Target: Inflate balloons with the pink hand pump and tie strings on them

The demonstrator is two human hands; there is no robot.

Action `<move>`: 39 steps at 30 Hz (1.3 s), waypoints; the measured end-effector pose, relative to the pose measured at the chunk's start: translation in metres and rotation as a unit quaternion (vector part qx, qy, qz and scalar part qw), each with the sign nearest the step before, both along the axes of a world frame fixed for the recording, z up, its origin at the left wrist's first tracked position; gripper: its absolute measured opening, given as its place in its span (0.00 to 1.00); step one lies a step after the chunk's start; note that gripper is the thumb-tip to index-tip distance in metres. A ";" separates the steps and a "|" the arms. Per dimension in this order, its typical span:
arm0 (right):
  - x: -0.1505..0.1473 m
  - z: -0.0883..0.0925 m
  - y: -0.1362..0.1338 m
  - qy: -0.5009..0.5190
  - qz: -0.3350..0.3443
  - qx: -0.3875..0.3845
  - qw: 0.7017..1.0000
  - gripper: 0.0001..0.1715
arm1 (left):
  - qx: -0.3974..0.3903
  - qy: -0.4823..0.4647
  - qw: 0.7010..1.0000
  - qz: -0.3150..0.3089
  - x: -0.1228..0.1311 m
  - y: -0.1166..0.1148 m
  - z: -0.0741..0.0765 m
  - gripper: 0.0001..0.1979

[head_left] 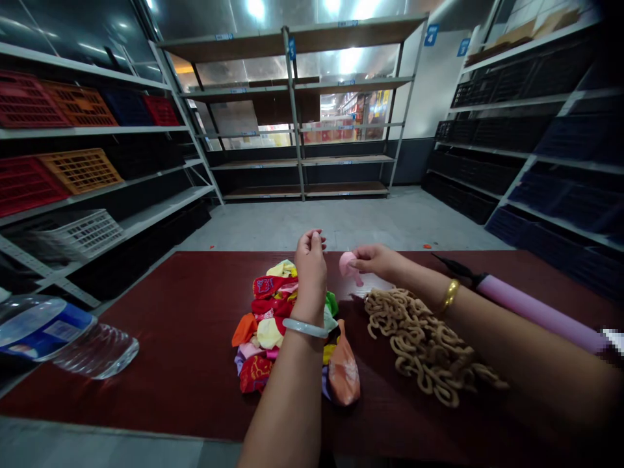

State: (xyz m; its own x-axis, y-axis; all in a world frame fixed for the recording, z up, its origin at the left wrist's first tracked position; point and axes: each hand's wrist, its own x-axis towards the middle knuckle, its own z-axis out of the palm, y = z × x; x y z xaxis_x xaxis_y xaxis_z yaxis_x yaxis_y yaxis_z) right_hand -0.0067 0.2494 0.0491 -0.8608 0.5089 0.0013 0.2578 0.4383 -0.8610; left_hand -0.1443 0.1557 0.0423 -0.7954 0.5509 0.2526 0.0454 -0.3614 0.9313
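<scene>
My right hand [376,260] pinches a small pink deflated balloon [348,265] above the dark red table [185,338]. My left hand [311,260] is raised just left of it, fingers curled together in a pinch; what they hold, if anything, I cannot make out. Below my left wrist lies a heap of colourful deflated balloons [268,318], with an orange one [344,370] at its near right edge. A pile of tan rubber bands [426,344] lies under my right forearm.
A pink balloon pump [526,309] with a black tip lies on the table at the right. A plastic water bottle [58,335] lies on its side at the left edge. Metal shelving with red, orange and white crates [78,169] lines the left; dark shelves stand right and behind.
</scene>
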 end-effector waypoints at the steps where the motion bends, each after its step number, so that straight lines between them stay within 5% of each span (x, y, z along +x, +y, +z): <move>1: 0.007 0.007 0.001 0.018 0.007 -0.035 0.999 0.17 | -0.017 -0.005 1.000 -0.025 0.002 0.003 -0.003 0.15; 6: 0.029 0.035 -0.003 0.130 -0.028 -0.167 0.977 0.21 | -0.080 -0.064 0.963 -0.250 0.023 0.007 -0.009 0.32; 10: 0.037 0.044 -0.006 0.201 -0.079 -0.214 0.953 0.23 | -0.065 -0.101 0.913 -0.389 0.041 -0.002 -0.004 0.29; 21: 0.067 0.030 -0.005 0.192 -0.120 -0.191 0.955 0.24 | -0.091 -0.180 0.829 -0.522 0.063 -0.012 0.004 0.13; 29: 0.196 0.003 0.056 -0.022 -0.226 0.030 0.973 0.23 | 0.084 -0.327 0.849 -0.406 0.052 -0.011 0.015 0.06; 32: 0.244 -0.023 0.074 -0.146 -0.259 0.211 0.931 0.20 | 0.100 -0.347 0.865 -0.349 0.038 -0.010 0.018 0.11; 35: 0.273 -0.049 0.080 -0.198 -0.301 0.303 0.882 0.28 | 0.103 -0.319 0.896 -0.290 0.026 -0.012 0.019 0.09; 39: 0.281 -0.061 0.077 -0.234 -0.314 0.323 0.862 0.31 | 0.125 -0.288 0.925 -0.215 0.011 -0.015 0.018 0.05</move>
State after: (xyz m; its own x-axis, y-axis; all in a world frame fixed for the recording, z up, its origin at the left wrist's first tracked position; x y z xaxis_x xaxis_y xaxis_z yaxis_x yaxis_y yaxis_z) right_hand 0.2739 0.3262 -0.0117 -0.3988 0.8979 0.1862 0.8715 0.4343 -0.2276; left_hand -0.1333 0.1410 0.0605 -0.5584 0.8294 0.0176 -0.6306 -0.4382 0.6406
